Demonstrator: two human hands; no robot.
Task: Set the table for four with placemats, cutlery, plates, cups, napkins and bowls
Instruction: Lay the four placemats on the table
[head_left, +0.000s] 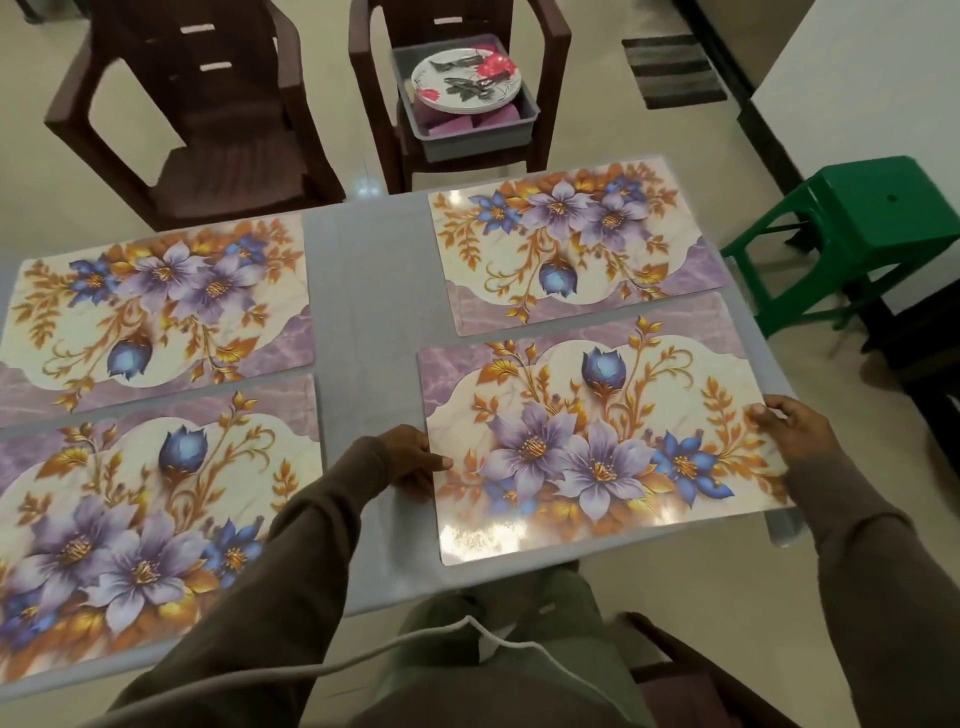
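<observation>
Floral purple and gold placemats lie on the grey table (369, 291): two on the left (156, 306) (130, 525), one at the far right (571, 244), one at the near right (587, 447). My left hand (415, 462) pinches the near right placemat's left edge, thumb on top. My right hand (789, 431) holds its right edge. This mat's near edge hangs slightly past the table's front. On the far chair a grey tub (524, 119) holds a stack of flowered plates (465, 80) with cutlery on top and purple items beneath.
Two dark brown chairs (208, 119) stand behind the table, the right one bearing the tub. A green stool (857, 228) stands off the table's right side. A white cable (363, 660) runs across my lap. Another chair (696, 675) sits at the near right.
</observation>
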